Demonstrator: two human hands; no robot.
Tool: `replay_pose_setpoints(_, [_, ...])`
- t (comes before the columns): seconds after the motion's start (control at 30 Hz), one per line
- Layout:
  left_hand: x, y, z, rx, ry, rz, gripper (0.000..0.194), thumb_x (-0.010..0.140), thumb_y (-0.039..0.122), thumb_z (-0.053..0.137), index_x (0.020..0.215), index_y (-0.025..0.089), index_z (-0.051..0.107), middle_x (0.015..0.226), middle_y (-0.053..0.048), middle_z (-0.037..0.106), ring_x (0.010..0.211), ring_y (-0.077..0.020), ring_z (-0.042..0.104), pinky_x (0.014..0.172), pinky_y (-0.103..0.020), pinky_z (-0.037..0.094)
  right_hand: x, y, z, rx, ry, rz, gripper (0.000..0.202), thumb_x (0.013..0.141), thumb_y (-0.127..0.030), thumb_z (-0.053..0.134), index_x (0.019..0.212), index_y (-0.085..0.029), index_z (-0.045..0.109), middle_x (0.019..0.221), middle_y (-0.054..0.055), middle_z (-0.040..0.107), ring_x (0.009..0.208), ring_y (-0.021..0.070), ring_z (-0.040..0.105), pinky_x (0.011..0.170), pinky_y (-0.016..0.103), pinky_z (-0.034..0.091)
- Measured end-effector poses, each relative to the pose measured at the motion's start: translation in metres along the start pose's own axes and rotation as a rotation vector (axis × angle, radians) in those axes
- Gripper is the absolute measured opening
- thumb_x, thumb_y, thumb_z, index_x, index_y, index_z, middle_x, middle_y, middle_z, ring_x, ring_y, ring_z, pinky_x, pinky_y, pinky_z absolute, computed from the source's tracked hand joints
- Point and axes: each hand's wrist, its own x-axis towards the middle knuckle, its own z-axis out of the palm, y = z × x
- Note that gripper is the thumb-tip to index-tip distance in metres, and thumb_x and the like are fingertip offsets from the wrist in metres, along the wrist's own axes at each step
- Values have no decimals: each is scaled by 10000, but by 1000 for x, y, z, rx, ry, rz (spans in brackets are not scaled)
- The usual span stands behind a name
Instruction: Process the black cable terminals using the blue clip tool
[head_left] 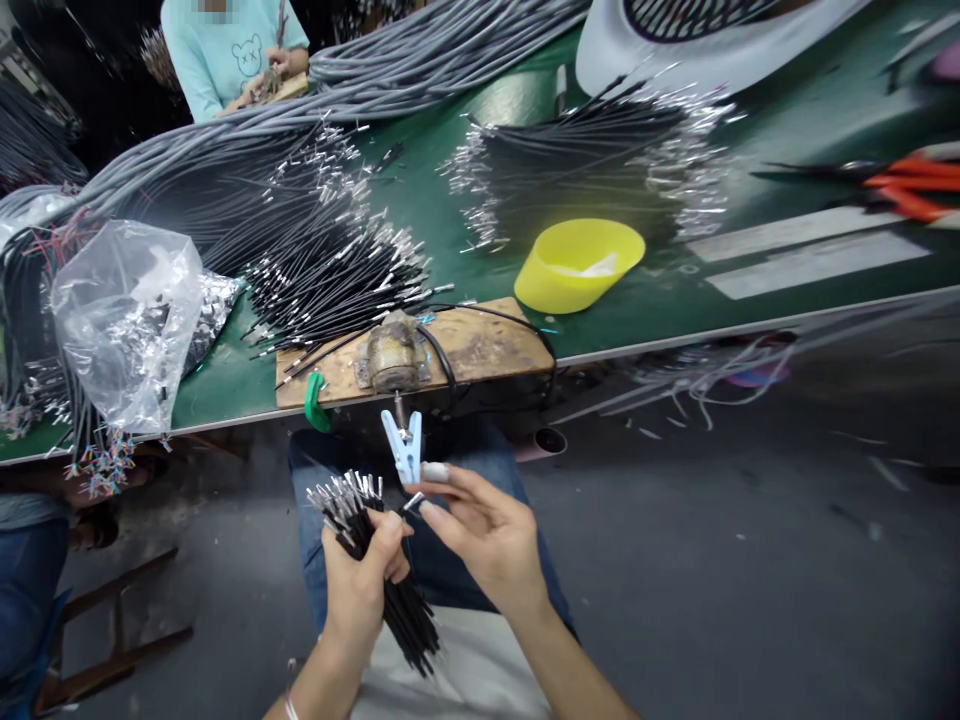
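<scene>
My left hand (pixel 360 575) is wrapped round a bundle of short black cables (pixel 409 625) with silvery tips, held above my lap. One cable end (pixel 413 502) sticks out to the right of the bundle, by the thumb and fingers of my right hand (pixel 487 540). Whether those fingertips pinch it is hard to tell. Just above them, a light blue clothes peg (pixel 403 448) hangs on the shaft of a small motor (pixel 394 355). The motor is fixed on a wooden board (pixel 487 345) at the table edge, with a green clamp (pixel 316 402) beside it.
On the green table (pixel 795 290) are piles of black cables (pixel 337 280), a yellow cup (pixel 577 265), a plastic bag (pixel 127 320), orange-handled scissors (pixel 911 185) and a white fan (pixel 690 50). Grey cables (pixel 420 60) run along the back, near another person (pixel 232 60).
</scene>
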Motion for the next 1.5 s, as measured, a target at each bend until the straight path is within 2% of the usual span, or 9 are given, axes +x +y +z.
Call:
replay_pose_setpoints(0.1, [0,-5,-1,61,74,63,313,655,419,734,635,141,593,511,18,525,414,-68,422,433,-229,372,-5,1,1,-52,4,44,102,693,-208,719,794,-203,703,683,53,750,587,214,704,547,289,572])
replay_pose_setpoints(0.27, [-2,-13,-2,142,169,165,206,643,309,755,645,124,662,715,-55,662,689,-153,599,718,-270,478,-15,3,5,-369,108,-228,151,743,-120,654,862,-205,691,716,26,734,618,177,686,628,282,561])
replay_pose_setpoints(0.47, [2,-13,-5,128,35,120,313,723,407,676,601,132,588,443,45,430,402,-60,388,413,-203,345,-14,7,2,-224,62,-144,200,724,-122,669,897,-223,679,669,-9,727,575,144,683,606,225,567])
replay_pose_setpoints(0.73, [3,-12,-7,138,-17,120,332,765,440,628,679,120,604,439,59,402,377,-47,357,397,-200,329,-1,4,-4,-3,-20,82,98,748,-221,647,810,-207,721,696,21,743,639,157,710,604,206,583])
replay_pose_setpoints(1.0, [0,-14,-9,277,116,264,131,717,254,700,693,129,731,723,-59,687,705,-168,617,777,-306,471,-1,-5,4,-136,16,-36,119,720,-165,684,831,-188,721,711,44,760,612,191,725,590,227,593])
replay_pose_setpoints(1.2, [1,-14,-9,271,96,249,140,723,260,696,713,126,734,712,-59,677,683,-167,607,734,-305,481,-12,1,4,-326,111,-196,165,734,-130,675,875,-202,720,737,33,758,573,179,703,592,269,587])
replay_pose_setpoints(1.3, [1,-15,-10,231,74,205,185,733,298,690,675,124,679,623,-28,613,574,-119,551,596,-257,466,-17,8,1,-328,107,-254,214,718,-100,681,890,-224,714,714,12,749,567,167,691,596,264,575])
replay_pose_setpoints(1.4, [2,-15,-10,181,15,146,269,761,375,655,653,134,604,471,36,463,418,-67,416,424,-210,362,-17,13,-4,-259,20,-177,229,729,-130,683,935,-228,706,723,11,750,575,163,691,590,251,571])
replay_pose_setpoints(1.5, [3,-13,-8,142,-20,119,330,769,441,631,638,148,552,439,60,398,400,-56,385,438,-213,369,-13,11,-6,-163,6,-27,138,779,-237,651,901,-209,710,728,27,741,590,162,686,556,241,562])
